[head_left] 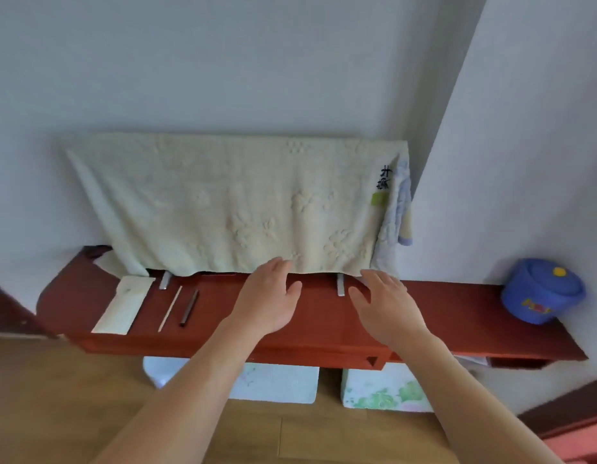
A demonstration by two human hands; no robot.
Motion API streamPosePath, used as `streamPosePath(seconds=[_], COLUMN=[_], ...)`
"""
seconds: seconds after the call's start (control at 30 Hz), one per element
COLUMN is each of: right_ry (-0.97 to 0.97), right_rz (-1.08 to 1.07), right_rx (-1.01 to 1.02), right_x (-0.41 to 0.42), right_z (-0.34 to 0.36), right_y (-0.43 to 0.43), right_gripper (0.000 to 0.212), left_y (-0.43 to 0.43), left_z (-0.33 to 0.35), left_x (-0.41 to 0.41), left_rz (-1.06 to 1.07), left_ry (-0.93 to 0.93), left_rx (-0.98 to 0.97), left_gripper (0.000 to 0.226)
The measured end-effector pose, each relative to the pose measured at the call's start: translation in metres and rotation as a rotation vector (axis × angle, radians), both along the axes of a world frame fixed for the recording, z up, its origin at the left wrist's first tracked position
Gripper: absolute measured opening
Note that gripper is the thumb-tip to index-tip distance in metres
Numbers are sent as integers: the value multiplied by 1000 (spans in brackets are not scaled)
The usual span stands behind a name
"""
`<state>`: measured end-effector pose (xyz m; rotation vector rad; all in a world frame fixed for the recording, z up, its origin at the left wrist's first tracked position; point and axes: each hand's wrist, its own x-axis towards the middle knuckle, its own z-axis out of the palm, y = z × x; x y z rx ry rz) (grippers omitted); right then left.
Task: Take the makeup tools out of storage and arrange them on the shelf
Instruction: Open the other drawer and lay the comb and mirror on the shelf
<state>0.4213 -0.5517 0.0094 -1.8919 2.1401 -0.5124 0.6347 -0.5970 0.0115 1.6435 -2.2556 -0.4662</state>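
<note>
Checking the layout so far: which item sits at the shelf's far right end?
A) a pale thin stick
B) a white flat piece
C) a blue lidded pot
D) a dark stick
C: the blue lidded pot stands at the right end of the shelf, beyond the right hand.

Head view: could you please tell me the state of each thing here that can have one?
Left hand: open, empty, over the shelf.
Right hand: open, empty.
Towel: hanging, spread flat.
Blue pot: lid on.
White pad: lying flat on shelf.
Pale stick: lying flat.
Dark pencil: lying flat beside it, apart.
</note>
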Motion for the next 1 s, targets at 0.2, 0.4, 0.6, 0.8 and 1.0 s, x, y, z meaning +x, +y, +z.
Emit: streamPosePath(seconds=[0.2, 0.4, 0.6, 0.8, 1.0], right_ry=[-18, -6, 22, 28, -23], right_rz=[166, 204, 178, 141, 94], right_rx=[56, 142, 214, 299, 367], right_x=[-3, 4, 15, 23, 20], right_z=[-28, -59, -94, -135, -173], right_y=[-27, -40, -50, -53, -42], right_gripper=[56, 59, 58, 59, 58], left_y=[9, 6, -14, -28, -20], left_z=[-22, -55, -94, -135, -178], left_x=[3, 18, 36, 41, 33], left_rz=[172, 216, 195, 105, 45], left_ry=[16, 12, 34, -37, -94], left_rx=[59, 109, 140, 157, 187], left_gripper=[54, 56, 52, 51, 49])
